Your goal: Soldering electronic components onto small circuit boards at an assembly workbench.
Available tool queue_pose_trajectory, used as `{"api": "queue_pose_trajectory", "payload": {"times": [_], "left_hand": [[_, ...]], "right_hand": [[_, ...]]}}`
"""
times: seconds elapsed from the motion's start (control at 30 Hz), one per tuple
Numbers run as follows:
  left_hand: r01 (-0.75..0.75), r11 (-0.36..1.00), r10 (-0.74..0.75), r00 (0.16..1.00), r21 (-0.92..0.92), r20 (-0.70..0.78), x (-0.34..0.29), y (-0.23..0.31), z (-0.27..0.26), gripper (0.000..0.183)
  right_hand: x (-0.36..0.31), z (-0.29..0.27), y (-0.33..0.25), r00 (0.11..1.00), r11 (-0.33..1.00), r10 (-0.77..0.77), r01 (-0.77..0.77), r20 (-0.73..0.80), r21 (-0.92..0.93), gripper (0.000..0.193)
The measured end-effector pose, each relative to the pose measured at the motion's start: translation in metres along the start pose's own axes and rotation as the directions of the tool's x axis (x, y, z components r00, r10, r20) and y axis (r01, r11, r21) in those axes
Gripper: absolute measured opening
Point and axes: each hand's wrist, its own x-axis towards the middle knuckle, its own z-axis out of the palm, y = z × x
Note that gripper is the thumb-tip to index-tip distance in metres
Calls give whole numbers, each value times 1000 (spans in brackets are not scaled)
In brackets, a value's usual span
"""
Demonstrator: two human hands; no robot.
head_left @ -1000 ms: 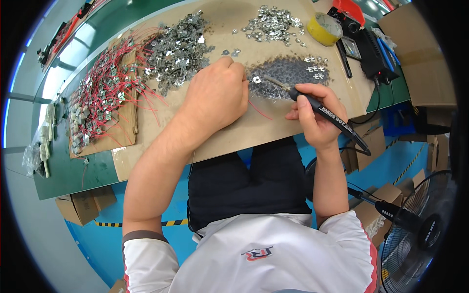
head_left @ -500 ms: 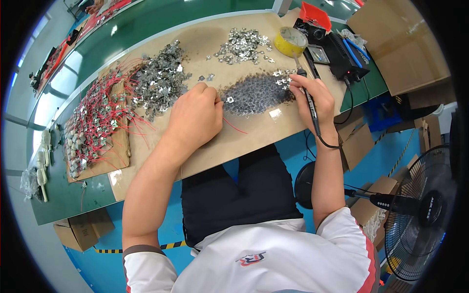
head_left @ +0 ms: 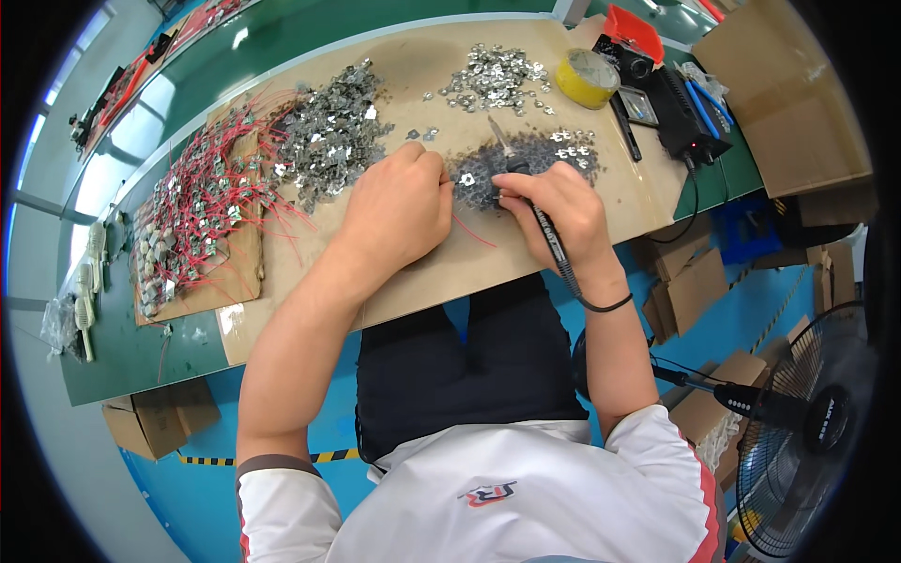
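Note:
My right hand (head_left: 563, 211) is closed around a soldering iron (head_left: 547, 230) like a pen, its metal tip pointing up and away over the dark scorched patch. My left hand (head_left: 399, 206) is closed at the left side of that patch. A thin red wire (head_left: 476, 233) comes out from beneath its fingers, which are mostly hidden. Just right of the left fingertips lies a bright metal tab (head_left: 467, 179). Several more shiny tabs (head_left: 571, 145) sit in short rows on the patch's right part.
Loose metal pieces (head_left: 497, 77) and a darker pile (head_left: 330, 131) lie farther back. Red-wired parts (head_left: 202, 202) heap at left. At right are a yellow tape roll (head_left: 587, 79), a black soldering station (head_left: 690, 117) and blue-handled pliers (head_left: 706, 105). A fan (head_left: 802, 422) stands lower right.
My right hand has brought the soldering iron left, from beside the yellow roll to over the dark patch near my left hand. The whole view has shifted slightly; the left hand keeps its pose.

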Motion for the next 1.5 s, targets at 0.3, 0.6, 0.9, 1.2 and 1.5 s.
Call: {"api": "queue_pose_trajectory", "payload": {"times": [0.3, 0.6, 0.9, 1.2, 1.5], "left_hand": [[4, 1000, -4, 1000, -11, 4, 0, 0, 0, 14], [1, 1000, -1, 1000, -25, 7, 0, -1, 0, 15], [68, 996, -67, 998, 60, -12, 6, -14, -18, 14], [39, 970, -110, 951, -242, -289, 8, -10, -17, 13], [-166, 939, 102, 971, -303, -217, 5, 7, 2, 9]], "right_hand": [[5, 3, -7, 1000, 999, 8, -8, 0, 40, 36], [3, 4, -7, 1000, 999, 14, -15, 5, 51, 36], [5, 4, -7, 1000, 998, 14, -13, -6, 69, 33], [-27, -1, -8, 927, 897, 343, -275, -153, 345, 31], [-45, -2, -9, 849, 835, 449, -286, -279, 470, 16]]}}
